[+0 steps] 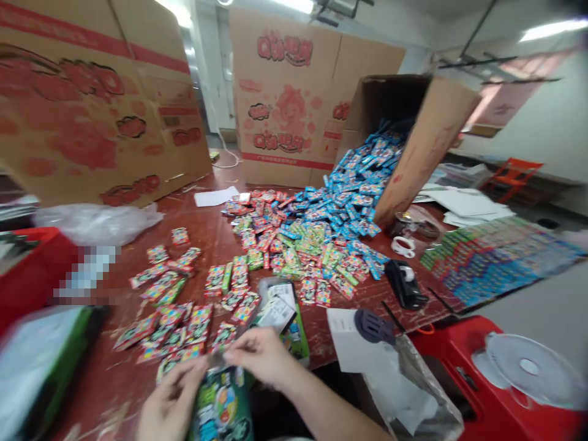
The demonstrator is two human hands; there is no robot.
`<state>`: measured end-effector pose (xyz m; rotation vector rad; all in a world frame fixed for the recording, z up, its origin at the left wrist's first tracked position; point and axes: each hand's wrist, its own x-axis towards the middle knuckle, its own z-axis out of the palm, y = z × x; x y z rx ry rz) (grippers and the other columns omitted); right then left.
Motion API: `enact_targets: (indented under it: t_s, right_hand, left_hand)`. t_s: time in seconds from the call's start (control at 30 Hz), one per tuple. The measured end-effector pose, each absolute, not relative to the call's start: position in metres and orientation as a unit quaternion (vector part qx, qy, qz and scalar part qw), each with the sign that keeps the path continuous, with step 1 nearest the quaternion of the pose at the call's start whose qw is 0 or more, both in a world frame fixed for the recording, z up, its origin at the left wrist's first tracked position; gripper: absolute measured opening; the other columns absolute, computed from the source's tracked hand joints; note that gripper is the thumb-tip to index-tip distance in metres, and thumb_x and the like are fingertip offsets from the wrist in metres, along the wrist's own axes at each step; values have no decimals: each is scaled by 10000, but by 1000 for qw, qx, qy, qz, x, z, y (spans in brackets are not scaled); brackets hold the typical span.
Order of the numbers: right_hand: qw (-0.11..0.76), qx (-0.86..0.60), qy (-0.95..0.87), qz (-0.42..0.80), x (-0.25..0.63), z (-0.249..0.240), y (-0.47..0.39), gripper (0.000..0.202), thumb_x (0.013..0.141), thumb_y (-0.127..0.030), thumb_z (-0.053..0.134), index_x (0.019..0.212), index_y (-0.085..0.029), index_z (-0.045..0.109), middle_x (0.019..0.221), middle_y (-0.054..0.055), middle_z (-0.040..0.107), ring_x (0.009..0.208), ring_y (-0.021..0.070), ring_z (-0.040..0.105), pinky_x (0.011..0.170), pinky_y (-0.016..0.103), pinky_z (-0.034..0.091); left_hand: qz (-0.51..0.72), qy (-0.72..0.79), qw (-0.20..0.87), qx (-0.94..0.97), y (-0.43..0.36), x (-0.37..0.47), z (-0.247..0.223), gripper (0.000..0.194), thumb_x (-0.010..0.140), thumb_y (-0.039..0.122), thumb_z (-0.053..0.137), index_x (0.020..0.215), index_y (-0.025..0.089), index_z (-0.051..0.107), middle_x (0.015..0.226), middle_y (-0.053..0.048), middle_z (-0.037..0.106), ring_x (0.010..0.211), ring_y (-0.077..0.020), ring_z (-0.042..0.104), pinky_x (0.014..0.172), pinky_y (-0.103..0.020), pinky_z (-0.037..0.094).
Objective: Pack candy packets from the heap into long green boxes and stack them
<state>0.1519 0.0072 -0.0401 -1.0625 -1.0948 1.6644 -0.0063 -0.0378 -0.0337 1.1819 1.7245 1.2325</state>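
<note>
Near the bottom centre, a green printed bag hangs upright between my two hands. My left hand pinches its top edge on the left. The fingers of my right hand are closed on the same edge at the right. Just beyond, another green bag lies with white labels on it. Small red packets are scattered on the red table past my left hand. Farther back, red, green and blue packets form a heap.
A tipped carton spills blue packets at the back right. Large cartons stand behind. A black tape dispenser sits right, above a red stool. Left are a red bin and stacked green bags.
</note>
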Motion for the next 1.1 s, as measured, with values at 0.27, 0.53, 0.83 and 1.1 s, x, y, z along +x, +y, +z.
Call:
enact_targets:
  t_s: [0.27,0.53,0.83,1.1]
  right_hand:
    - [383,-410,-437,703,173,-39,1,383,561,-494,786,664,-142,679,588,-7,640,517,92,534,512,209,399]
    - [389,-401,-475,680,172,-44,5,327,633,-455,757,681,-143,674,580,-9,617,513,86,510,505,203,390]
    - [426,-370,-611,555,161,-45,-15,153,778,-226,629,915,-177,674,958,78,648,848,185,620,738,296,504]
    - [471,-560,-617,290,300,-38,3,216,821,-233,550,1023,-192,617,1046,88,641,975,210,589,861,356,470]
  left_hand:
    - [516,590,454,424,-48,11,-36,379,782,556,572,760,181,620,731,-12,630,700,-169,564,695,-240,465]
    - [497,559,501,435,-41,2,-31,358,745,492,655,630,160,588,653,-20,615,641,-164,555,630,-232,445]
    - [499,598,413,473,-51,12,-45,327,742,511,633,834,200,589,834,-43,664,817,-220,619,730,-295,505]
    - [327,690,262,590,89,-31,1,525,740,611,470,925,130,570,845,-48,642,815,-243,623,756,-362,494]
